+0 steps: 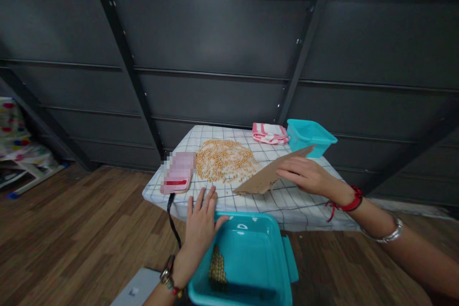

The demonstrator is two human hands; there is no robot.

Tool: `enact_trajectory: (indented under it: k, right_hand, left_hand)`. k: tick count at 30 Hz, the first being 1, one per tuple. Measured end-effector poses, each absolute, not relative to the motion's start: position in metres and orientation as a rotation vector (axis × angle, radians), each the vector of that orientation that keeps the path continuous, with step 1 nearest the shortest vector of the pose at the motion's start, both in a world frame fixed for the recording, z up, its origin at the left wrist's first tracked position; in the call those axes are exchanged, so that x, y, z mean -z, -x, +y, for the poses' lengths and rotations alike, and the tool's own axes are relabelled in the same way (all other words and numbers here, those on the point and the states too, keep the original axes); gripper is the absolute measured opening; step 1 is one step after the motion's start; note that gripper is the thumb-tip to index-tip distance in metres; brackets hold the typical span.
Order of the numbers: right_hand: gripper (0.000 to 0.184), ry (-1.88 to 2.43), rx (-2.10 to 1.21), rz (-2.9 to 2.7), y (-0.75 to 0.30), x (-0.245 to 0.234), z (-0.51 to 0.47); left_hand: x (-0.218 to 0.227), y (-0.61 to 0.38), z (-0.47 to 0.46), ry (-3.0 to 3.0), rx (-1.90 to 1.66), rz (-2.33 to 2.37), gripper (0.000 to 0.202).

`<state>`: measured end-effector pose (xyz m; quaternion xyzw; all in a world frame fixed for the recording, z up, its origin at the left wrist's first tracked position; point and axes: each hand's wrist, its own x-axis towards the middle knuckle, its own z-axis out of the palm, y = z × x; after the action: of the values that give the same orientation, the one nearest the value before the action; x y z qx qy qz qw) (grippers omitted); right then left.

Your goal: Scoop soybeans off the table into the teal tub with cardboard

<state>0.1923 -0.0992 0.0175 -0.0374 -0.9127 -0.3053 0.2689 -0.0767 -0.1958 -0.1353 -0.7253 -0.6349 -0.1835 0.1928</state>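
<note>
My right hand [304, 172] is closed on a flat brown piece of cardboard [263, 177], tilted with its lower edge near the tablecloth. To the left of the cardboard lies a spread of yellow beans [222, 158], with small white grains among them. My left hand [202, 220] has its fingers stretched out and apart at the table's front edge, its thumb by the rim of a teal plastic tub [256, 253]. That tub stands below the table edge. Inside it, at the left, sits a small patch of beans [217, 270].
A white checked cloth [229, 132] covers the table. At its back right are a folded pink-and-white towel [270, 134] and a lighter teal container [311, 136]. A pink case [179, 172] with a black strap lies at the left. Dark panels rise behind.
</note>
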Motion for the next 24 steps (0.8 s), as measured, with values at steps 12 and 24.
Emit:
enact_trajectory:
  k: [12,24]
  right_hand:
    - [0.018,0.062,0.848,-2.474,-0.193,0.004,-0.111]
    - [0.014,0.084,0.748,-2.459,-0.192,0.007,-0.130]
  left_hand:
    - [0.135,0.078,-0.196,2.031,0.496,-1.781,0.058]
    - [0.137,0.077,-0.195,2.022,0.529,-1.780,0.059]
